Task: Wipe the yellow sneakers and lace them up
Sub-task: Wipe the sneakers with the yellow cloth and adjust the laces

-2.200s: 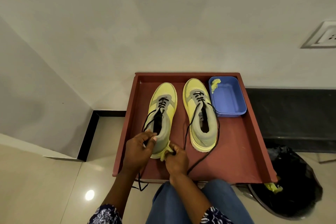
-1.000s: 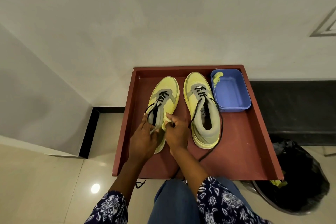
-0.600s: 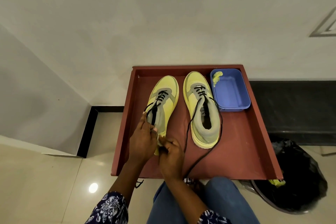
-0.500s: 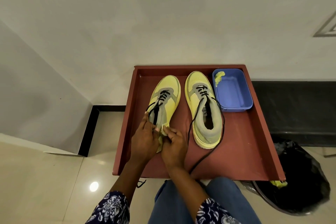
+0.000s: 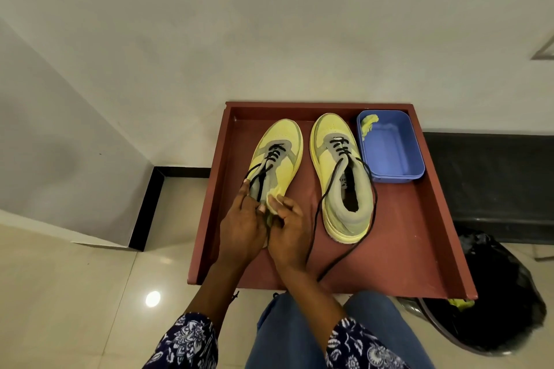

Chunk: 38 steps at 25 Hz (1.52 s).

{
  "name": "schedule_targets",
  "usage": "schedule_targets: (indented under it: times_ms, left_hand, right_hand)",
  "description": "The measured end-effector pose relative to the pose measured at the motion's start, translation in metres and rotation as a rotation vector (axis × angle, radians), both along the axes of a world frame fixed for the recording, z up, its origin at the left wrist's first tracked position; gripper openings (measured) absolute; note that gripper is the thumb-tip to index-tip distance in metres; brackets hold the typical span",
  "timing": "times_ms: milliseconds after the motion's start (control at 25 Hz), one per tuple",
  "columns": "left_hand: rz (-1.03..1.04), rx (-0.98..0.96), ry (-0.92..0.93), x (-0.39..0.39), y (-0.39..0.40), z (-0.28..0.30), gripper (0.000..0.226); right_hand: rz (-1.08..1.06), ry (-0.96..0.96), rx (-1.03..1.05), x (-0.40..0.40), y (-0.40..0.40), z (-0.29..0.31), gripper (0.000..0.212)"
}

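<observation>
Two knees in blue denim at the bottom edge, patterned navy sleeves either side. Just beyond, left hand (image 5: 241,231) curled over the heel end of the left yellow-and-grey lace-up sneaker (image 5: 277,156), fingertips up by its loose black lace (image 5: 254,172). Right hand (image 5: 289,235) alongside, touching it, fingers bent and pinching a small pale-yellow cloth (image 5: 274,199) against the sneaker's inner side. Both sneakers toes-away on the reddish-brown raised-rim tray surface (image 5: 419,234). Right yellow-and-grey sneaker (image 5: 341,177) beside its partner, apart from both hands, laced only near the toe, long black lace ends (image 5: 313,228) trailing toward the tray's near edge. Farther right, touching that sneaker's side: blue rectangular plastic tub (image 5: 392,153), yellow scrap (image 5: 367,126) in its far corner. Black bin bag (image 5: 494,293) on the floor at the tray's right.
</observation>
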<state>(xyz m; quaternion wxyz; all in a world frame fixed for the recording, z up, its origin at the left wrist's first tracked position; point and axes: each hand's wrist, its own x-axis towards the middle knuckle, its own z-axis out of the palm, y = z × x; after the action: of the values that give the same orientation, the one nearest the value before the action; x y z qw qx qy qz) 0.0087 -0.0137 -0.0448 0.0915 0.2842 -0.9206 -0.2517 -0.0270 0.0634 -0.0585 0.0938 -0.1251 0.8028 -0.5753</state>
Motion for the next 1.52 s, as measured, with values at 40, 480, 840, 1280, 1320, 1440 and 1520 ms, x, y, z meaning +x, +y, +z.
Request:
schedule_targets:
  times_ms: [40, 480, 840, 1280, 1320, 1440, 1520]
  left_hand:
    - [0.004, 0.003, -0.004, 0.0, 0.0, 0.0, 0.026]
    - [0.001, -0.031, 0.023, 0.001, 0.002, -0.001, 0.015]
    - [0.006, -0.089, 0.047, 0.0, 0.003, -0.004, 0.011]
    - [0.032, -0.039, 0.045, 0.0, 0.004, -0.001, 0.015]
    - [0.029, -0.035, 0.048, 0.0, 0.003, -0.001, 0.014]
    - [0.037, -0.014, 0.05, 0.0, 0.002, 0.0, 0.014]
    - [0.037, -0.007, 0.051, 0.0, 0.002, 0.0, 0.014]
  right_hand:
    - [0.0, 0.007, -0.043, 0.011, 0.003, -0.007, 0.03]
    - [-0.079, -0.092, 0.092, -0.045, -0.015, 0.0, 0.033]
    - [-0.183, -0.386, -0.017, -0.027, -0.004, -0.015, 0.036]
    - [-0.213, -0.481, 0.012, -0.013, -0.003, -0.027, 0.035]
    - [-0.214, -0.491, 0.022, -0.024, -0.007, -0.026, 0.035]
    - [-0.242, -0.481, 0.058, -0.058, -0.019, -0.024, 0.032]
    - [-0.265, -0.477, 0.053, -0.074, -0.025, -0.022, 0.031]
